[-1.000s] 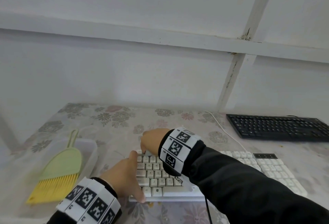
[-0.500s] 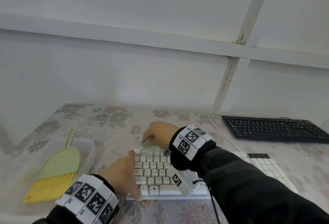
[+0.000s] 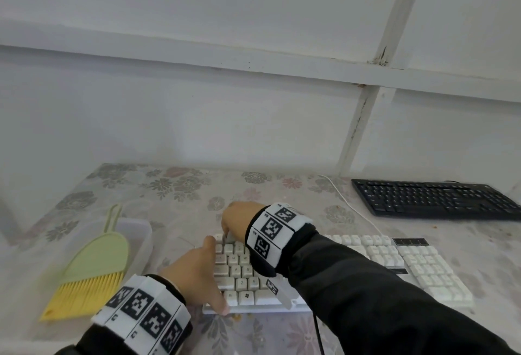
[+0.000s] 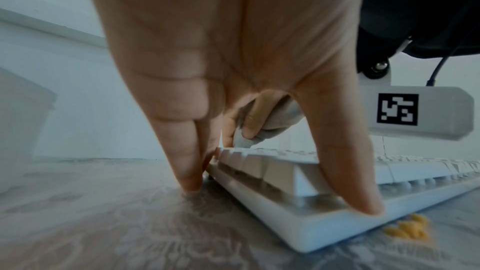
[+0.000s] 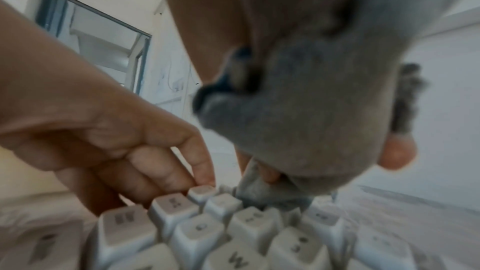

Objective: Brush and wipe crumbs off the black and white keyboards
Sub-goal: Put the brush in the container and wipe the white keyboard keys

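Note:
The white keyboard (image 3: 394, 264) lies across the near middle of the table. My left hand (image 3: 194, 275) steadies its left end: the thumb (image 4: 350, 171) presses the front corner and the fingers (image 4: 182, 151) stand against the left edge. My right hand (image 3: 239, 219) reaches across and grips a grey cloth (image 5: 311, 130), pressing it onto the top-left keys (image 5: 221, 202). The left index fingertip (image 5: 205, 178) touches the corner key beside the cloth. Yellow crumbs (image 4: 407, 231) lie on the table by the keyboard's front edge. The black keyboard (image 3: 434, 199) sits at the far right, untouched.
A green brush with yellow bristles (image 3: 90, 267) rests over a translucent container (image 3: 141, 230) at the left. The white keyboard's cable (image 3: 346, 202) runs back toward the wall. The flowered tablecloth (image 3: 174, 185) stretches behind the keyboard up to the white wall.
My right hand with the cloth has shifted slightly around the keyboard's top-left corner, from just beyond it back onto the top keys. The left hand has stayed in place.

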